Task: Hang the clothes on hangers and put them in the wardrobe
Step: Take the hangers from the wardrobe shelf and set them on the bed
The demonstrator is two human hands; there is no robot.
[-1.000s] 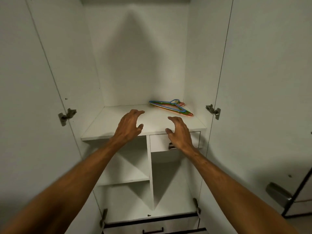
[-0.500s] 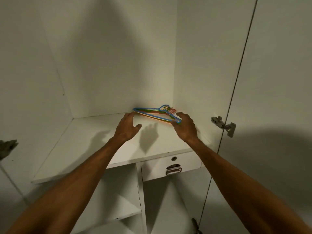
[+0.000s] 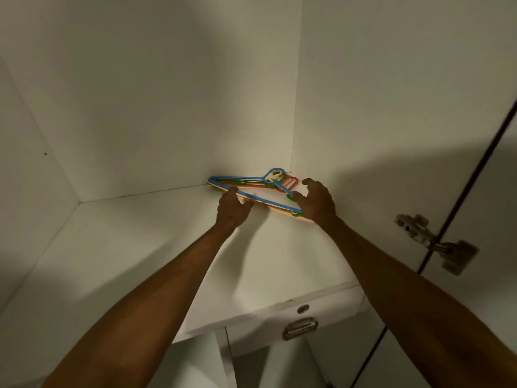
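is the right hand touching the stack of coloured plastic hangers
Cannot tell. In the head view the right hand arches over one end of the coloured plastic hangers, hiding any contact or gap.

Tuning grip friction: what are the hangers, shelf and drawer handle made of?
Hangers: likely moulded plastic, glossy; bright blue, green, red, yellow thin bars. Shelf: probably white laminated board, smooth matte; squared front edge. Drawer handle: seems metal, silvery sheen, though blurred.
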